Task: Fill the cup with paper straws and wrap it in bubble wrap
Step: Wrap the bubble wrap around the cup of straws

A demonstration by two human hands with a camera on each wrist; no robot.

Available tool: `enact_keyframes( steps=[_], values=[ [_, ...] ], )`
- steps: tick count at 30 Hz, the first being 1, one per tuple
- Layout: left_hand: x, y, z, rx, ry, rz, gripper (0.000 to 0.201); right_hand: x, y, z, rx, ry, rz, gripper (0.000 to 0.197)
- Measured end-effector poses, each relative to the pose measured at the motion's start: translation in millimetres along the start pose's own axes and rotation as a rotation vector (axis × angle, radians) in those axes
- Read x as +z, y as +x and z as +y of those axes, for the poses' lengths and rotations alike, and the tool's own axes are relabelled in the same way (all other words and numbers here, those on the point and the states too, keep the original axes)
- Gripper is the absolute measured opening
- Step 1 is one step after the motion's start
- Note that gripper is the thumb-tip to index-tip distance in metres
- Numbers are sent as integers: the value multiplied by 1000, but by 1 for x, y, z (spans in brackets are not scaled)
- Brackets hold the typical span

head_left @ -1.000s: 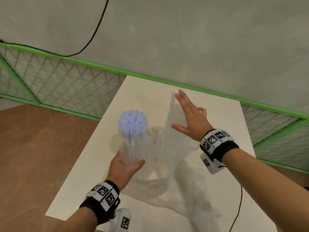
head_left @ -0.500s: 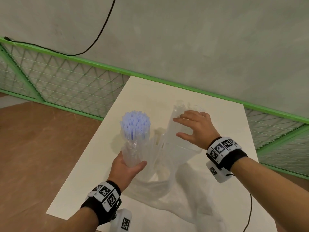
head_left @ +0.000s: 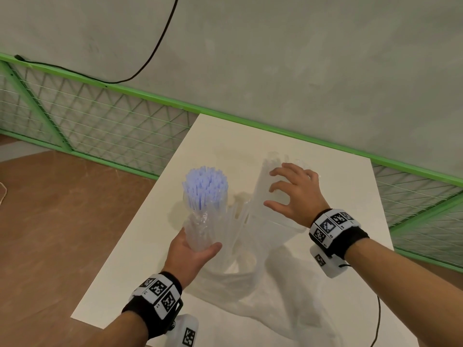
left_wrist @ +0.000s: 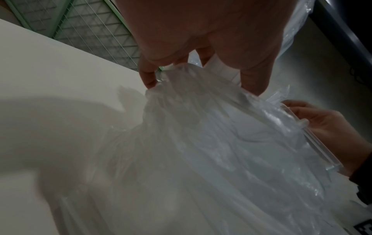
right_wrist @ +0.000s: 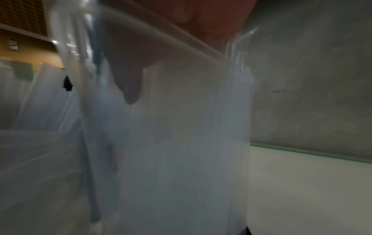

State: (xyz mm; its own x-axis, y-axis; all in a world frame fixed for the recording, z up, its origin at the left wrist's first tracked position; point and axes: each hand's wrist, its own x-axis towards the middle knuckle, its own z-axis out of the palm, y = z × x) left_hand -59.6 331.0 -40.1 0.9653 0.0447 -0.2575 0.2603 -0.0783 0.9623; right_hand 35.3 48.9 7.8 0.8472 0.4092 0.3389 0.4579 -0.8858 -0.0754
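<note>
Cup [head_left: 200, 236] holds blue straws [head_left: 205, 187]; right hand [head_left: 298, 194] seemingly pinches bubble wrap [head_left: 259, 186].

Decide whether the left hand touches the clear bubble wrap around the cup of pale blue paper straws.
Touching. The head view shows the left hand gripping the clear bubble wrap round the cup, thumb curled across it.
</note>
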Motion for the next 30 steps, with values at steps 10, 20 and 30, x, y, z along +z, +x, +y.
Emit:
enact_keyframes(
  steps=[10, 20, 30],
  values=[
    [3, 3, 1, 22, 17, 18, 46, -3, 16, -4, 9, -55, -167, 60],
    [3, 3, 0, 28, 42, -25, 56, -1, 22, -10, 73, -186, -198, 45],
    [-2, 5, -6, -7, 26, -66, 81, -59, -17, -72, 345, 207, 22, 41]
  ],
)
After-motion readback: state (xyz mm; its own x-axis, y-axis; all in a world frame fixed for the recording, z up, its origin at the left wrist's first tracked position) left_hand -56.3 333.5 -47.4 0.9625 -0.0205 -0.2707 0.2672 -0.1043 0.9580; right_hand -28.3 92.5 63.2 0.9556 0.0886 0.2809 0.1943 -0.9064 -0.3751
